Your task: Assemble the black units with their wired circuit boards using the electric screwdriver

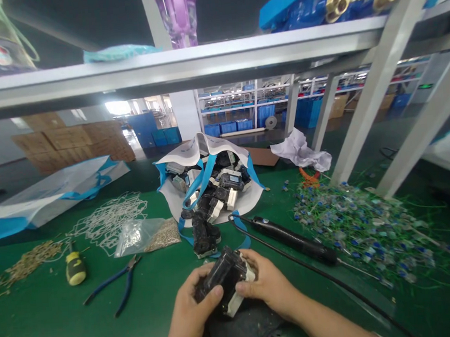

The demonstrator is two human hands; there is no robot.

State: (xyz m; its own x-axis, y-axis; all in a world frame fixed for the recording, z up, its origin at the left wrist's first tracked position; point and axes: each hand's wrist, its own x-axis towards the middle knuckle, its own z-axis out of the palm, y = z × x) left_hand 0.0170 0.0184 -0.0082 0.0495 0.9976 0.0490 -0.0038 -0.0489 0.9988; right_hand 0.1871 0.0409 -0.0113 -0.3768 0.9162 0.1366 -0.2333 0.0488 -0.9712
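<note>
A boxy black-and-white device (226,273), perhaps a meter module, is held tilted above the front of the bench. Around its left, black side my left hand (194,301) is closed, thumb on the near face. My right hand (271,285) grips the pale right side, its thumb pressed near the middle. Just beyond lies a similar black device (202,235), outside the mouth of a white bag (247,200) with blue handles. Several more such devices (226,181) fill that bag, some showing small displays. Under my hands is a dark cloth or pad (241,331).
Pliers (127,280) and a yellow-black screwdriver (75,268) lie left, near small screws (164,235) in a plastic bag and white cords (112,219). A corded electric screwdriver (293,238) lies right, beside a heap of green-wired seals (370,230). A shelf (201,61) crosses overhead.
</note>
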